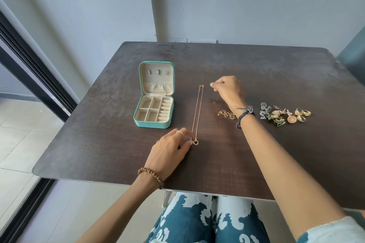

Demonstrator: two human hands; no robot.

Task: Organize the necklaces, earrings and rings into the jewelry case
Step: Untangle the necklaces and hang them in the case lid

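Necklaces (198,112): 2 | case (155,111): 1, open | hands: L (169,148) pinches pendant, R (229,89) curled, grasp unclear

A dark brown table (256,61) carries an open teal jewelry case (154,122) at the left. Beside it lies a thin gold necklace (198,112) — stretched out straight. Further right sit a bunched gold chain (225,114) and a cluster of earrings and rings (284,114).

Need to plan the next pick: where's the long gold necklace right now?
In the head view the necklace lies stretched straight on the table, just right of the open case, its pendant by the left hand.
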